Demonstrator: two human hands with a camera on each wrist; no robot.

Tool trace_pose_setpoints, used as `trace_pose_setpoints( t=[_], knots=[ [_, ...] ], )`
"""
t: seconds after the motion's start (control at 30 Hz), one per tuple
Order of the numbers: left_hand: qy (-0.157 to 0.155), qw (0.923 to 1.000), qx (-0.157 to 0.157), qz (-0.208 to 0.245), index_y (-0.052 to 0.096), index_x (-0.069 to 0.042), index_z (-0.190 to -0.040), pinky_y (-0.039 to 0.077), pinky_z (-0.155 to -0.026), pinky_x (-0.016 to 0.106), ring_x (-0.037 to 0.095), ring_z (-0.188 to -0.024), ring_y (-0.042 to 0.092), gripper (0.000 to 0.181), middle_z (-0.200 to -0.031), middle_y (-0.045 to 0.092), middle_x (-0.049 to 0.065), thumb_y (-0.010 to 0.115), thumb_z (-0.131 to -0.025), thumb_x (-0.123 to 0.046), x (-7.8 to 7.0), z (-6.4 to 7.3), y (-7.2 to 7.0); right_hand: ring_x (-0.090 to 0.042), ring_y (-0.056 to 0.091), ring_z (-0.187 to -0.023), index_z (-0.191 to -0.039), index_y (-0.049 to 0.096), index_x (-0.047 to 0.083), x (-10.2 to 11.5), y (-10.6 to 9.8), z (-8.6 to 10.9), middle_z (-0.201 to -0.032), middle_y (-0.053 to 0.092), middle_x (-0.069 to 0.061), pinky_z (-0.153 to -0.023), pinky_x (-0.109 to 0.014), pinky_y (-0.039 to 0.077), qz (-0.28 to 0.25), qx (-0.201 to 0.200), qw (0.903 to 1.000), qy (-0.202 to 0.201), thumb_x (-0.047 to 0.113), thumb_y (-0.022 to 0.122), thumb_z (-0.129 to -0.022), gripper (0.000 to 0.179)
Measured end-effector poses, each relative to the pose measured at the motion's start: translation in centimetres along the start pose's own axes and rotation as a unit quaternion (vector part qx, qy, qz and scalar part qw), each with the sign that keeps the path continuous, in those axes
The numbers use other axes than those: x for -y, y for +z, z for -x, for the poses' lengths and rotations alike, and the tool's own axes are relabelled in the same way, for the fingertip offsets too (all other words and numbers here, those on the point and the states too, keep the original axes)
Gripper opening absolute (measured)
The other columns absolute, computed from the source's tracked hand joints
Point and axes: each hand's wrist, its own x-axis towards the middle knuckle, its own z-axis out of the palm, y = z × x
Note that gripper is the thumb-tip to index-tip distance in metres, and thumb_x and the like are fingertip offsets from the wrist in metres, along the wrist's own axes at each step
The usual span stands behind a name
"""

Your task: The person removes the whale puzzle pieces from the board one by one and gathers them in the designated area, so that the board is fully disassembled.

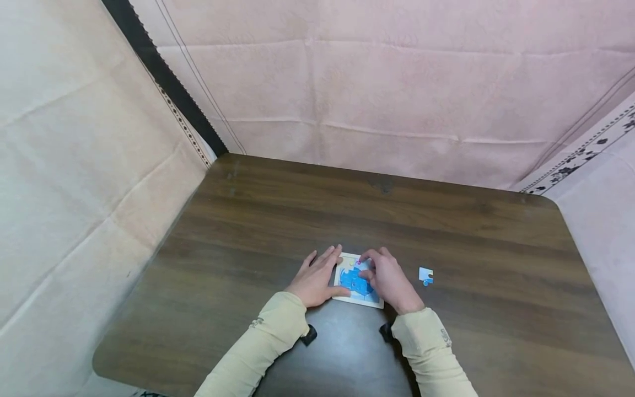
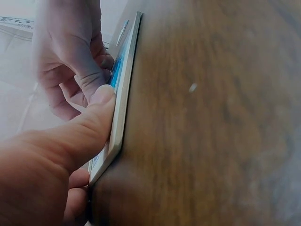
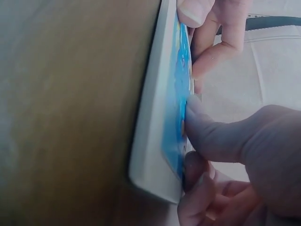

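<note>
A small jigsaw board [image 1: 354, 282] with a pale frame and a blue picture lies on the table in the head view. My left hand [image 1: 317, 281] holds it at its left side, the thumb over the near edge of the frame [image 2: 121, 106] and the fingers along the far left. Over the board's right part, my right hand [image 1: 393, 280] has its thumb and fingers bent around a blue puzzle piece [image 3: 183, 112]. That piece appears slightly raised at the picture's surface; the fingers hide most of it. Several fitted pieces show between the hands.
One loose blue-and-white puzzle piece [image 1: 424, 274] lies on the brown wooden table [image 1: 278, 220], right of my right hand. Pale cloth [image 1: 387, 94] hangs behind the table and along its sides.
</note>
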Motion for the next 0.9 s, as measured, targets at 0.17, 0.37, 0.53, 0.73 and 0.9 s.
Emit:
trace_pose_setpoints(
  t=[0.17,0.37,0.53,0.73,0.9],
  knots=[
    [-0.002,1.0000,-0.001,-0.003,0.021,-0.015,-0.156,0.005,-0.119,0.048,0.013,-0.148,0.008,0.098,-0.160,0.021,-0.002,0.061,-0.082,-0.065,-0.09,0.01,0.19,-0.023,0.053,-0.085,-0.113,0.064,0.013,0.00,0.01,0.12,-0.100,0.046,-0.009,-0.079,-0.035,0.057,-0.008,0.006,0.9998,0.016,0.013,0.074,-0.088,0.027],
    [-0.005,1.0000,-0.002,0.001,0.020,-0.015,-0.156,0.004,-0.119,0.048,0.014,-0.148,0.009,0.098,-0.159,0.025,-0.002,0.062,-0.082,-0.064,-0.14,0.00,0.09,-0.023,0.052,-0.082,-0.105,0.064,0.013,0.12,0.15,0.20,-0.100,0.042,-0.008,-0.065,-0.027,0.053,-0.026,0.007,0.9994,0.023,0.009,0.072,-0.089,0.018],
    [-0.002,1.0000,-0.008,-0.002,0.020,-0.014,-0.156,0.006,-0.119,0.049,0.015,-0.148,0.011,0.099,-0.159,0.026,-0.001,0.062,-0.082,-0.064,-0.15,-0.01,0.01,-0.026,0.053,-0.090,-0.113,0.062,0.010,-0.02,0.34,0.17,-0.108,0.043,-0.010,-0.079,-0.036,0.057,-0.025,-0.003,0.9995,0.022,0.010,0.071,-0.089,0.025],
    [-0.004,1.0000,-0.005,-0.001,0.020,-0.014,-0.156,0.005,-0.119,0.049,0.014,-0.148,0.009,0.099,-0.159,0.025,-0.002,0.062,-0.082,-0.064,-0.20,0.01,0.02,-0.026,0.056,-0.089,-0.111,0.064,0.006,-0.09,0.36,0.30,-0.107,0.046,-0.010,-0.084,-0.040,0.056,0.009,-0.021,0.9997,0.010,0.015,0.075,-0.087,0.029],
    [-0.003,1.0000,-0.003,0.003,0.018,-0.014,-0.156,0.004,-0.119,0.048,0.013,-0.148,0.009,0.099,-0.157,0.030,-0.003,0.062,-0.083,-0.064,-0.23,0.02,0.05,-0.022,0.058,-0.079,-0.108,0.068,0.004,0.10,0.28,0.48,-0.099,0.048,-0.010,-0.080,-0.038,0.057,0.033,-0.033,0.9987,-0.017,0.016,0.076,-0.085,0.027]
  ],
)
